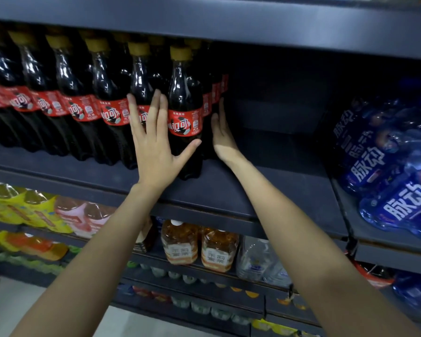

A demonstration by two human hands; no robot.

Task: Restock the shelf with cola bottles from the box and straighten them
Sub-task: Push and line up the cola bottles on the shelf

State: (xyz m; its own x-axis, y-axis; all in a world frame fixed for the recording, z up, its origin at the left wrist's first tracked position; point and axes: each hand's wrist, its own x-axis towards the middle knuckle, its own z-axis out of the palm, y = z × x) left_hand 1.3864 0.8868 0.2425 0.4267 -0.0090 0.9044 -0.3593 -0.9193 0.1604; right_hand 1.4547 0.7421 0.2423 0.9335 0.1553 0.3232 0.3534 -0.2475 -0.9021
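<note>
Cola btl [185, 113] btwn flat hands [153, 152]

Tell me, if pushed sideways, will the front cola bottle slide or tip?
The front cola bottle looks full, so probably heavy and steady. It is tall and narrow, so a push near the cap may tip it. Both hands touch it low, at label height, which likely slides it.

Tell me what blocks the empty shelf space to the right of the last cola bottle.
Nothing visible: the shelf is bare between the right hand, beside the front cola bottle, and the blue bottle packs.
</note>
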